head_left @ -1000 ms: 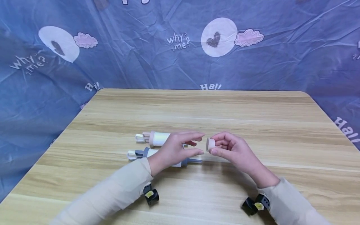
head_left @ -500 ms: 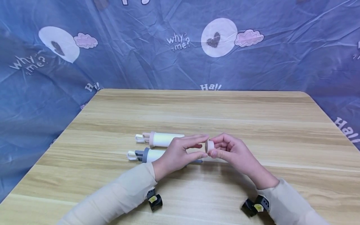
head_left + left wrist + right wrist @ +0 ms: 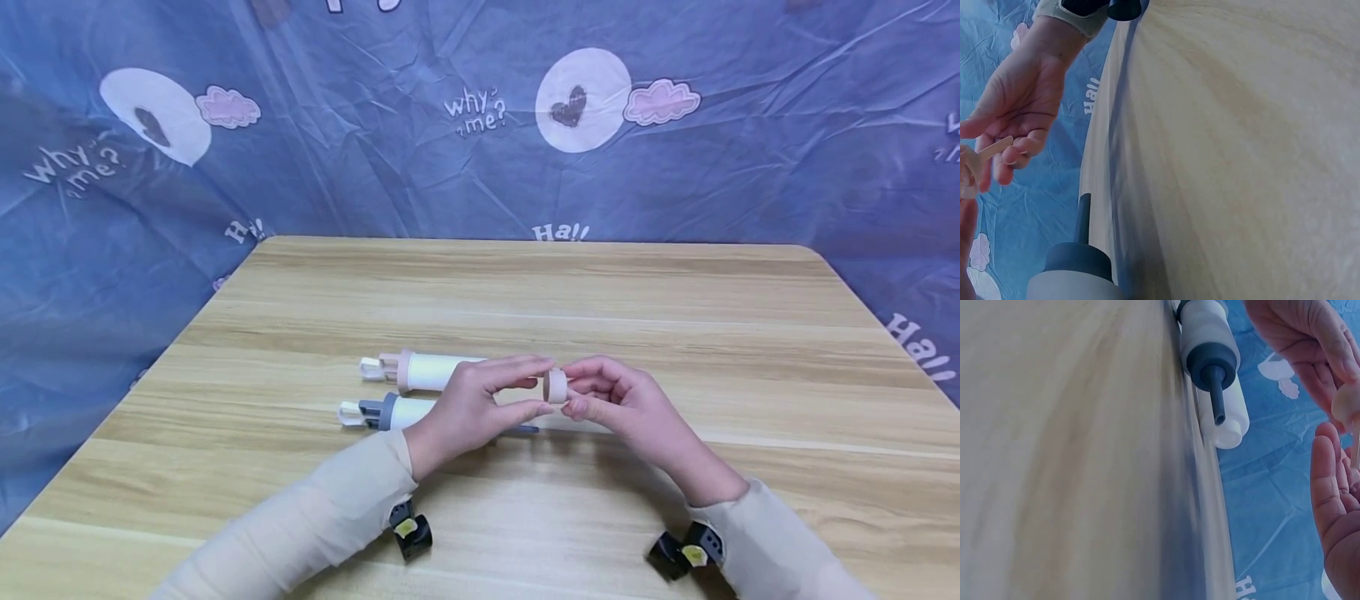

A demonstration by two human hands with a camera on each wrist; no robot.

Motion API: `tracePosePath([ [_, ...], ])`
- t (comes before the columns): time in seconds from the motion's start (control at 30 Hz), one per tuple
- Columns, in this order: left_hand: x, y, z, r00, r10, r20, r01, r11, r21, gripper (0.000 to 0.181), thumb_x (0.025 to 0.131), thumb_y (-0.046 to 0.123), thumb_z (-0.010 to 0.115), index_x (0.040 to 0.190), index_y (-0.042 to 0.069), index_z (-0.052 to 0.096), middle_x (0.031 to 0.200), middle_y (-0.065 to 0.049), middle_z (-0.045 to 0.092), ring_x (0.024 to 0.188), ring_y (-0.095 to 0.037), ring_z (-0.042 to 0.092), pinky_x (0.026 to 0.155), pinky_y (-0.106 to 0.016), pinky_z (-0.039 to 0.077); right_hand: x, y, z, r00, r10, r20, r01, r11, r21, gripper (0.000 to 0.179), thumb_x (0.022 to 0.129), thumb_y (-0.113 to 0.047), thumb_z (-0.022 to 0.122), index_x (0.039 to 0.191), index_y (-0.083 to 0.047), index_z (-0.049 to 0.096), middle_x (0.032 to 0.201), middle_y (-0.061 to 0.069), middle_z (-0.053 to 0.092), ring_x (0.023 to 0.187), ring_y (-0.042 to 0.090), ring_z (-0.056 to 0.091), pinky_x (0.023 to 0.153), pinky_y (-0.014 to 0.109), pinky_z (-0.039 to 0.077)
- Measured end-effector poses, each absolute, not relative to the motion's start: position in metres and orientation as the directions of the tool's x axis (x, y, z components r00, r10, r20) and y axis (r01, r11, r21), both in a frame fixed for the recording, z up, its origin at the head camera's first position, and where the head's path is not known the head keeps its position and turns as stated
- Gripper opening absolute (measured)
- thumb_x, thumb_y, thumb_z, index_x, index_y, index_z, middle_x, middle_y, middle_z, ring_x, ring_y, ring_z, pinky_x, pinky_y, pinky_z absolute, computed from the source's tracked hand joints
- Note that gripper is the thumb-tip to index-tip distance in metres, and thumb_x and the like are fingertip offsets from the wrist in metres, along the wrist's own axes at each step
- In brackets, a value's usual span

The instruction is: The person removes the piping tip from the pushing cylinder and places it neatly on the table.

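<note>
A pale pink nozzle cap (image 3: 555, 387) is held above the table, its hollow side facing left and its thin spout (image 3: 996, 149) pointing toward the right palm. My left hand (image 3: 480, 398) pinches the cap's rim between fingers and thumb. From the other side, my right hand (image 3: 628, 408) grips the same rim with thumb and forefinger, other fingers loosely bent. Under the left hand lies a white dispenser tube with a grey-blue collar (image 3: 388, 412) and a grey-blue nozzle (image 3: 1213, 378). Behind it lies another white tube (image 3: 433, 372) with a pink collar; its bare neck (image 3: 1229, 434) shows in the right wrist view.
Both tubes have white handles (image 3: 371, 368) at their left ends. The wood-grain table (image 3: 637, 292) stretches around them. A blue printed cloth (image 3: 360, 125) hangs behind and beside the table. Each wrist carries a black camera (image 3: 412, 533).
My left hand has moved right from an apart position and now touches the cap. The cap has shifted slightly left and shows more of its hollow side. My right hand has barely moved.
</note>
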State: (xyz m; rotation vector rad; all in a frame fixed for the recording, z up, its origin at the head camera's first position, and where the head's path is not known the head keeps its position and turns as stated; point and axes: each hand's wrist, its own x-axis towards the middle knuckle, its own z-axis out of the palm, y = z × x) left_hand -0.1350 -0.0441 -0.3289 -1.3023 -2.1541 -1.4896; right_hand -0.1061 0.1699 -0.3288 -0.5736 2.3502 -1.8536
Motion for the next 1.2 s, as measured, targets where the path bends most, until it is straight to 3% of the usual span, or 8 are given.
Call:
tracePosePath([
  [0.27, -0.134, -0.048, -0.327, -0.614, 0.511, 0.601, 0.754, 0.156, 0.638, 0.041, 0.076, 0.006, 0.075, 0.114, -0.001, 0.064, 0.115, -0.014, 0.064, 0.095, -0.024, 0.066, 0.082, -0.017, 0.050, -0.103, 0.178, -0.334, -0.941, -0.319, 0.110, -0.180, 0.199, -0.963, 0.023, 0.087, -0.005, 0.061, 0.105, 0.009, 0.056, 0.089, 0.008, 0.069, 0.077, 0.012, 0.066, 0.071, 0.027, 0.055],
  [0.5, -0.133, -0.049, -0.328, -0.633, 0.502, 0.590, 0.735, 0.151, 0.661, 0.040, 0.076, 0.006, 0.074, 0.114, -0.002, 0.064, 0.115, -0.015, 0.064, 0.094, -0.025, 0.067, 0.084, -0.018, 0.049, -0.104, 0.185, -0.334, -0.949, -0.270, 0.161, -0.212, 0.172, -0.962, 0.016, 0.089, -0.002, 0.058, 0.101, 0.007, 0.057, 0.084, -0.003, 0.069, 0.073, 0.009, 0.064, 0.068, 0.025, 0.054],
  [0.73, -0.131, -0.050, -0.329, -0.676, 0.489, 0.552, 0.682, 0.131, 0.719, 0.040, 0.076, 0.004, 0.074, 0.115, -0.001, 0.064, 0.117, -0.015, 0.063, 0.096, -0.021, 0.066, 0.083, -0.020, 0.050, -0.106, 0.181, -0.328, -0.955, -0.216, 0.204, -0.223, 0.069, -0.972, 0.006, 0.088, 0.000, 0.059, 0.093, 0.002, 0.060, 0.079, -0.001, 0.069, 0.068, 0.008, 0.062, 0.064, 0.023, 0.053],
  [1.0, -0.130, -0.048, -0.328, -0.687, 0.491, 0.535, 0.650, 0.088, 0.754, 0.040, 0.076, 0.001, 0.073, 0.115, -0.003, 0.063, 0.115, -0.018, 0.063, 0.097, -0.022, 0.066, 0.081, -0.028, 0.052, -0.106, 0.169, -0.329, -0.924, -0.244, 0.293, -0.291, -0.047, -0.956, 0.018, 0.087, 0.006, 0.057, 0.089, -0.010, 0.065, 0.077, -0.002, 0.069, 0.067, 0.006, 0.063, 0.062, 0.022, 0.053],
  [1.2, -0.131, -0.047, -0.328, -0.679, 0.492, 0.545, 0.651, 0.060, 0.757, 0.040, 0.076, -0.001, 0.072, 0.115, -0.006, 0.062, 0.113, -0.021, 0.064, 0.099, -0.023, 0.065, 0.079, -0.030, 0.053, -0.103, 0.160, -0.329, -0.937, -0.205, 0.282, -0.275, -0.060, -0.960, 0.013, 0.086, 0.006, 0.058, 0.087, -0.006, 0.064, 0.074, -0.002, 0.067, 0.065, 0.007, 0.062, 0.060, 0.022, 0.053],
])
